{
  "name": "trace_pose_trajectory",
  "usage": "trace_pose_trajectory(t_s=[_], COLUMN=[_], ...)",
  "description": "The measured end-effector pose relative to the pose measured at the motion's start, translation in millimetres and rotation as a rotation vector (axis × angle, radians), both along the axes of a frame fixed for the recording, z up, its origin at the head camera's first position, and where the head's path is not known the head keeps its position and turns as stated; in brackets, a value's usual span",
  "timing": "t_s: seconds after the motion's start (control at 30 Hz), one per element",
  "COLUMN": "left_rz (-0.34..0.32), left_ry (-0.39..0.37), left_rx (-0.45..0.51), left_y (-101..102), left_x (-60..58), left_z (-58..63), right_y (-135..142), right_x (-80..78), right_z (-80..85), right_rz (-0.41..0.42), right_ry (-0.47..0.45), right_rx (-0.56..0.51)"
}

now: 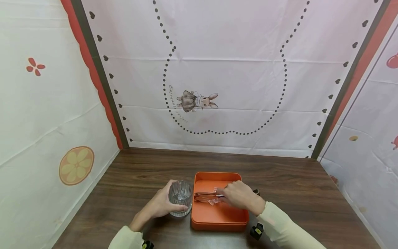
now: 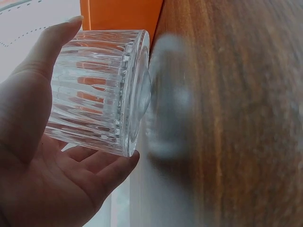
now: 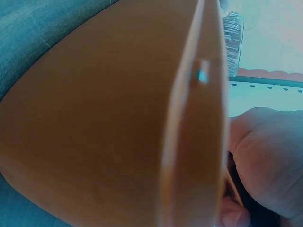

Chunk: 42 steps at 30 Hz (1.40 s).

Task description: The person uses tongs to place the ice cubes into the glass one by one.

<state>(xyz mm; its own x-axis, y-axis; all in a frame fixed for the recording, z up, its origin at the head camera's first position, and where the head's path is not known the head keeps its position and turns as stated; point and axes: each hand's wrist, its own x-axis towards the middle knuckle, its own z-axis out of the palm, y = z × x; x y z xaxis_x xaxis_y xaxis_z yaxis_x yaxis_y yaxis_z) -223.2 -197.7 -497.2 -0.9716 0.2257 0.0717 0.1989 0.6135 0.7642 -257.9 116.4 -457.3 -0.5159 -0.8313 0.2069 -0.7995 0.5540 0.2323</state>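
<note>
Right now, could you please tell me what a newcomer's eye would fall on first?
Probably the bright orange box, open on the dark wooden table, with the right grip over its inside. To its left, the left grip holds a ribbed clear glass. Behind them, a sideways rabbit print stands out on the pale backdrop.

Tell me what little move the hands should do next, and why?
Probably lower the ribbed glass tumbler gently until it sits flat on the wooden table. The left grip holds it, and its base seems slightly off the wood in the left wrist view, while the right grip is inside the orange box.
</note>
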Motion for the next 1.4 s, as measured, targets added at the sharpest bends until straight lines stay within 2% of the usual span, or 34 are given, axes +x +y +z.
trace_pose_trajectory(t_s=[0.3, 0.67, 1.03, 1.4], left_rz=[0.0, 0.006, 0.01, 0.012], left_ry=[0.006, 0.008, 0.013, 0.021], left_rx=[-0.005, -0.004, -0.003, -0.009], left_y=[0, 0, 0, 0], left_x=[-0.7, -0.7, -0.6, -0.4], left_z=[-0.6, -0.7, -1.7, -2.5], right_y=[0, 4, 12, 20], right_x=[-0.3, -2.0, -4.6, -4.6], right_z=[-0.6, 1.7, 14.2, 30.6], right_rz=[0.004, -0.007, -0.034, -0.049], right_ry=[0.014, -0.026, -0.142, -0.117], right_rx=[0.008, -0.021, -0.096, -0.123])
